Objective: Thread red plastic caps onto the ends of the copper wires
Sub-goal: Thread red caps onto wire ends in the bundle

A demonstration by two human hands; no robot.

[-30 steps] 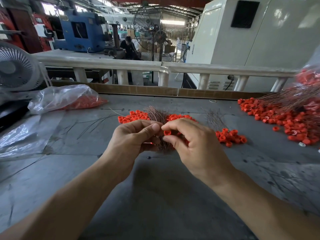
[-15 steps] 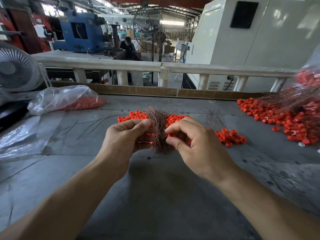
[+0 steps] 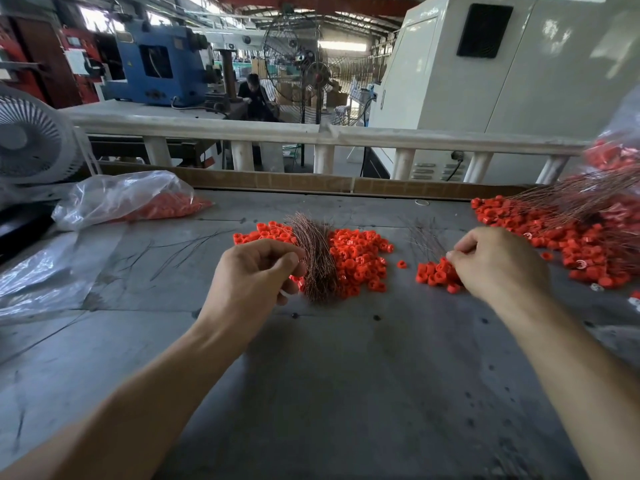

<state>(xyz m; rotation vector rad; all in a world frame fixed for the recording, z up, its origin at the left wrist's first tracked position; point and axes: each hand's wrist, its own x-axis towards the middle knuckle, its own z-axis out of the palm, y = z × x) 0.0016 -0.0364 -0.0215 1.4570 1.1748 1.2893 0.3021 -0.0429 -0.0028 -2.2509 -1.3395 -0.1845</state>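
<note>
While seen from the head view: left hand (image 3: 254, 271) curled round a bundle of copper wires (image 3: 317, 258), held upright over the table (image 3: 346, 375), lower tips among a pile of red caps (image 3: 356, 261). Right hand (image 3: 498, 261) well apart to the right, fingers curled, fingertips (image 3: 453, 256) pinching at a smaller heap of caps (image 3: 434, 275); whether a cap is actually held cannot be told. Few loose wires (image 3: 422, 237) just behind that heap. Larger spread of capped wires (image 3: 571, 230) at far right. Clear bag (image 3: 128, 199) of caps at far left, beside a white fan (image 3: 31, 140).
</note>
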